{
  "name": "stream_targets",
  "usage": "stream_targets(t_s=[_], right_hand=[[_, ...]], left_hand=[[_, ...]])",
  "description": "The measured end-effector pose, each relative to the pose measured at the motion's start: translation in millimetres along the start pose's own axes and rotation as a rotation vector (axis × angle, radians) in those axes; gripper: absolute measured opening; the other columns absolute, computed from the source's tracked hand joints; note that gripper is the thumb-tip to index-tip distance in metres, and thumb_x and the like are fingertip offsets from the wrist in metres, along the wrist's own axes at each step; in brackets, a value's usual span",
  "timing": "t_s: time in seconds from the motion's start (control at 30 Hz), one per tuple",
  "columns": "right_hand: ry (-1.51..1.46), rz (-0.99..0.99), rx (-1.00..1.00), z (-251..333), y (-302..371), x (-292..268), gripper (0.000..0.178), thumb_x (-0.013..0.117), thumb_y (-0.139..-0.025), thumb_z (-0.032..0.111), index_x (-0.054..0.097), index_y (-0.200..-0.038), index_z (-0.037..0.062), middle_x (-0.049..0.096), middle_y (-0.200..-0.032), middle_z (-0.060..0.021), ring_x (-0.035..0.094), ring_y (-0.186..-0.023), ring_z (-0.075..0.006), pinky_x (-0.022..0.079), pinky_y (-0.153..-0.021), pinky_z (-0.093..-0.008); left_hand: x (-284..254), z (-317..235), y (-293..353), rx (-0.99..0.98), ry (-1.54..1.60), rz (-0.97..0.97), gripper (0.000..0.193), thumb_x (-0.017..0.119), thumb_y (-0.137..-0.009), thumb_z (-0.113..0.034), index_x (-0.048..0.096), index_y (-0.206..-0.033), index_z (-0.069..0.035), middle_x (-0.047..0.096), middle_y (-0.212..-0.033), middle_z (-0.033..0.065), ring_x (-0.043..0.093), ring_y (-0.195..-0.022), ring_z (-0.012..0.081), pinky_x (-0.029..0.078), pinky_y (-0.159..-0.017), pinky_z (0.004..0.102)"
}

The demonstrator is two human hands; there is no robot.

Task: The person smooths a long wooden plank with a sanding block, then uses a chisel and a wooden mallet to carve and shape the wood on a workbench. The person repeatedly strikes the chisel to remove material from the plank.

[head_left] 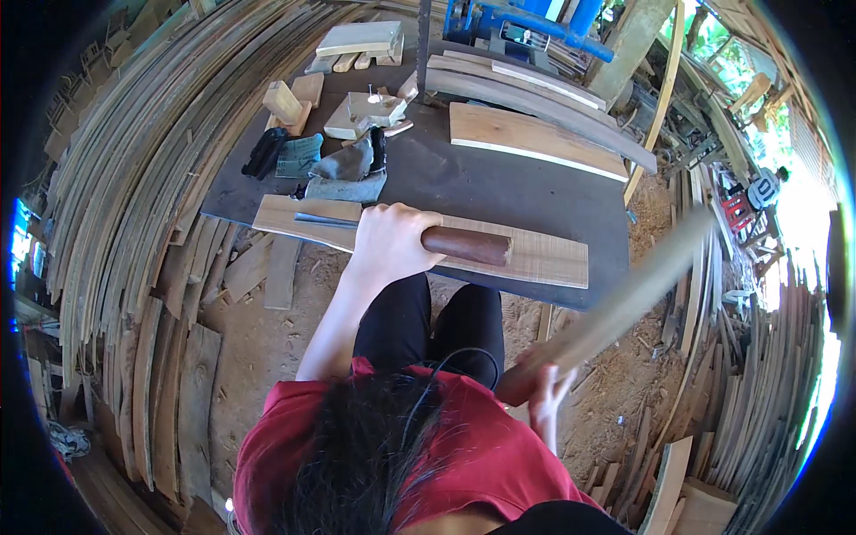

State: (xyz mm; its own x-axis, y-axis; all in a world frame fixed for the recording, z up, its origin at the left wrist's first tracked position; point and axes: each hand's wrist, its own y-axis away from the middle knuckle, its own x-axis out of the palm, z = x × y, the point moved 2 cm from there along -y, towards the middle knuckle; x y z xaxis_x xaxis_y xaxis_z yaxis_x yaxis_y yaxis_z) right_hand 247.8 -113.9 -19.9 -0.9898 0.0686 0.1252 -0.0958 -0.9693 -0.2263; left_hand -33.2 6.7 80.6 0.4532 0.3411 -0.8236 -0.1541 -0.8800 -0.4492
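My left hand (392,236) is wrapped round a chisel with a thick brown wooden handle (468,246). Its grey blade (323,219) points left, lying low along a shaped wooden board (548,256). The board rests on the near part of a dark tabletop (535,203), its left end jutting past the edge. Down to the right, my right hand (546,397) grips the lower end of a long wooden bat (615,308). The bat slants up and away to the right, its far part smeared by motion and apart from the chisel handle.
Sandpaper pieces (299,156) and a grey cloth-like piece (346,187) lie beyond the board. Wood blocks (366,114) and a wide plank (535,141) sit farther back. Long stacked planks (152,178) line the left. A blue machine (535,27) stands behind; another person (765,189) is far right.
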Motion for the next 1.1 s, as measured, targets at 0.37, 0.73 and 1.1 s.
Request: stream_targets(t_s=[0.37, 0.73, 1.1], right_hand=[[0.039, -0.059, 0.000, 8.7, -15.8, 24.9, 0.046, 0.061, -0.081, 0.024, 0.043, -0.114, -0.0025, 0.061, -0.082, -0.0110, 0.059, -0.069, -0.0181, 0.049, -0.061, -0.0304], [0.135, 0.054, 0.067, 21.7, -27.0, 52.6, 0.040, 0.060, -0.079, 0.024, 0.046, -0.106, -0.0023, 0.061, -0.076, -0.0117, 0.061, -0.068, -0.0200, 0.049, -0.061, -0.0324], [0.251, 0.344, -0.005, 17.9, -41.8, 66.8, 0.046, 0.067, -0.076, 0.032, 0.049, -0.101, -0.0025, 0.059, -0.064, -0.0099, 0.059, -0.057, -0.0183, 0.047, -0.055, -0.0323]], left_hand=[[-10.0, 37.0, 9.0, -0.104, -0.081, 0.010, 0.016, 0.070, -0.056, -0.022, 0.065, -0.070, -0.015, 0.062, -0.063, 0.0071, 0.062, -0.062, 0.0268, 0.050, -0.058, 0.0373], [-25.1, 60.8, 8.7, -0.105, -0.104, -0.030, 0.017, 0.071, -0.057, -0.023, 0.065, -0.069, -0.013, 0.063, -0.065, 0.0084, 0.062, -0.063, 0.0282, 0.049, -0.059, 0.0370], [-58.9, 64.3, -9.8, -0.127, -0.040, -0.115, 0.017, 0.071, -0.061, -0.022, 0.067, -0.073, -0.012, 0.063, -0.066, 0.0112, 0.064, -0.066, 0.0294, 0.051, -0.061, 0.0397]])
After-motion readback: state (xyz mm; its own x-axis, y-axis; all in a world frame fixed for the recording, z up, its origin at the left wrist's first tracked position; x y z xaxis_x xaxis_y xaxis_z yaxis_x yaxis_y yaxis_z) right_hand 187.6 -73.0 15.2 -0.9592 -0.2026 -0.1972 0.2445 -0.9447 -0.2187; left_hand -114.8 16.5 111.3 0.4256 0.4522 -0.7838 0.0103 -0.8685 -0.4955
